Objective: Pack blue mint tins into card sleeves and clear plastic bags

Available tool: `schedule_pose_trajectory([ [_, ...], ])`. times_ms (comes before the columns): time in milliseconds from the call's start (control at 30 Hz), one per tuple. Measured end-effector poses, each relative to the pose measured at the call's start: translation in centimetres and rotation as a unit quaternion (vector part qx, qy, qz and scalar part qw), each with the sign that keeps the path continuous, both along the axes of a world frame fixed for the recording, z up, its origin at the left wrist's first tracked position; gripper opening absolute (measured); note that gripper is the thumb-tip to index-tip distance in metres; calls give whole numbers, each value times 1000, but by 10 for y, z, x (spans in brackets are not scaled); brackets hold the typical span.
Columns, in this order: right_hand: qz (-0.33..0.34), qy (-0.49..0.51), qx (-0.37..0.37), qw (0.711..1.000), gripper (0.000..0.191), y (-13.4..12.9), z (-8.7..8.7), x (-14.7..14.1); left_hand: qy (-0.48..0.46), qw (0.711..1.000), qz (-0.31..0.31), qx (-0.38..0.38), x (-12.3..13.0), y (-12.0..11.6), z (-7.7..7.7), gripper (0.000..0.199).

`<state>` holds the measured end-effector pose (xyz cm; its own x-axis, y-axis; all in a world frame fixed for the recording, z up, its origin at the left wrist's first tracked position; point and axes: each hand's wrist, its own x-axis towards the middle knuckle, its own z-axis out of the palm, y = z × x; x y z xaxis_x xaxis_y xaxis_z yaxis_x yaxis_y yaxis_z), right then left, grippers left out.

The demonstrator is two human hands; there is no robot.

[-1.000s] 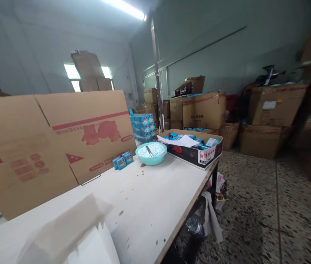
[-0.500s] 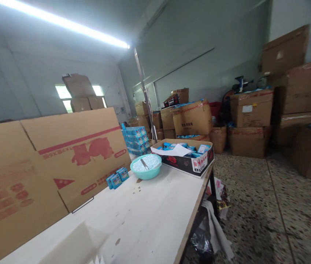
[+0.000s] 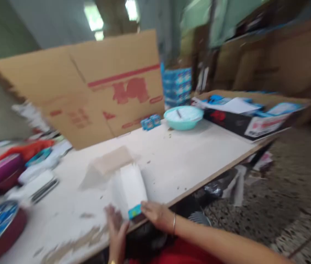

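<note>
A white stack of flat pieces (image 3: pixel 133 183) lies near the table's front edge, with a blue printed piece (image 3: pixel 134 211) at its near end. My right hand (image 3: pixel 155 215) pinches the right side of that blue piece. Just left of it, my left hand (image 3: pixel 116 225) is open, fingers apart, its thumb close to the blue piece. Behind the stack is a translucent, beige-topped object (image 3: pixel 114 160), blurred by motion.
A large cardboard sheet (image 3: pixel 103 88) stands along the back. Several small blue boxes (image 3: pixel 151 122), a turquoise bowl (image 3: pixel 183 124) and a black-sided carton (image 3: pixel 229 124) sit to the right. A dark red tub (image 3: pixel 20 222) and a phone-like object (image 3: pixel 44 190) are at left.
The view has swung left and down, bringing both hands, the white stack and the left table end into sight. The bowl and carton now appear nearer.
</note>
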<state>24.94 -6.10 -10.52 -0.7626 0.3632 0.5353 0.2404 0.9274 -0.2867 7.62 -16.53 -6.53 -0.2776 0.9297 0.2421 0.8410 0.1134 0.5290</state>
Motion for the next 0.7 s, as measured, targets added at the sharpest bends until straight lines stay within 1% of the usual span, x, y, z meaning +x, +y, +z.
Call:
schedule_pose_trajectory([
  [33,-3,6,14,1000,31,-4,-4,-1,-71,997,21,16,9,-2,-10,96],
  [67,-8,18,24,1000,30,-6,-7,-1,-138,990,10,9,17,-1,-19,95],
  [133,-28,29,40,998,27,-6,-8,1,-221,975,3,11,32,3,-31,95],
  [200,-39,22,55,997,26,-6,-4,2,-267,964,-11,1,39,5,-31,94],
  [267,-47,1,67,997,25,-7,4,2,-282,959,-24,-21,38,3,-24,94],
  [300,-53,-11,71,996,24,-8,8,1,-274,961,-32,-32,34,1,-19,94],
  [333,-60,-26,72,995,23,-9,12,-1,-252,966,-37,-35,30,-1,-13,93],
  [400,-70,-55,73,993,21,-10,18,-4,-161,987,-27,-3,24,-4,2,90],
  [467,-71,-75,75,992,19,-11,22,-6,-33,998,-29,33,22,-2,19,78],
  [500,-69,-80,77,991,18,-10,22,-7,28,998,-51,23,24,1,28,67],
  [533,-68,-81,79,991,17,-10,22,-7,81,993,-87,-16,27,6,36,54],
  [567,-67,-79,81,991,17,-9,21,-7,127,981,-125,-80,31,12,44,41],
  [600,-67,-72,82,992,18,-9,19,-7,165,962,-153,-154,36,19,51,34],
  [633,-68,-60,83,992,19,-8,17,-7,195,940,-166,-226,40,26,56,32],
  [667,-69,-44,82,993,21,-8,15,-7,214,920,-166,-285,44,34,61,32],
  [700,-68,-25,80,994,22,-8,13,-6,223,904,-161,-327,47,41,65,31],
])
